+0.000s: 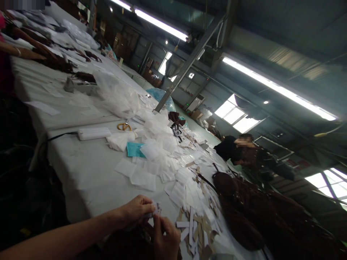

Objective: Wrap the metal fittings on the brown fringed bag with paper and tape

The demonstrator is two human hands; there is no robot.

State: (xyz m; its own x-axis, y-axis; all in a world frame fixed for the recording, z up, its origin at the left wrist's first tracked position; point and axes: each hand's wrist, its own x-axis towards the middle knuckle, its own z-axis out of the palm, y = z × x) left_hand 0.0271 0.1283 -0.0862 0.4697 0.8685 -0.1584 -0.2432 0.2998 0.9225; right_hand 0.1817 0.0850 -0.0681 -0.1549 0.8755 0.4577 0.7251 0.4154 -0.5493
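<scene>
Close to the near table edge, my left hand (pixel 141 208) pinches a small white paper-like piece (pixel 157 207) between thumb and fingers. My right hand (pixel 166 235) meets it from below, fingertips closed at the lower side of the same piece. The piece's exact kind is too small and blurred to tell. Beneath both hands lies something dark brown (pixel 130 243), mostly in shadow and partly covered by my arm. Right of my hands, several cardboard and paper strips (pixel 199 231) are heaped on the white-covered table (pixel 73 177).
White translucent sheets (pixel 142 177), a teal packet (pixel 135 149), yellow-handled scissors (pixel 124 126) and a white power strip (pixel 93 133) lie farther up the table. Brown bags (pixel 238 209) are piled at right, with a person (pixel 244 151) beyond. Another person's arms (pixel 27 50) reach in at upper left.
</scene>
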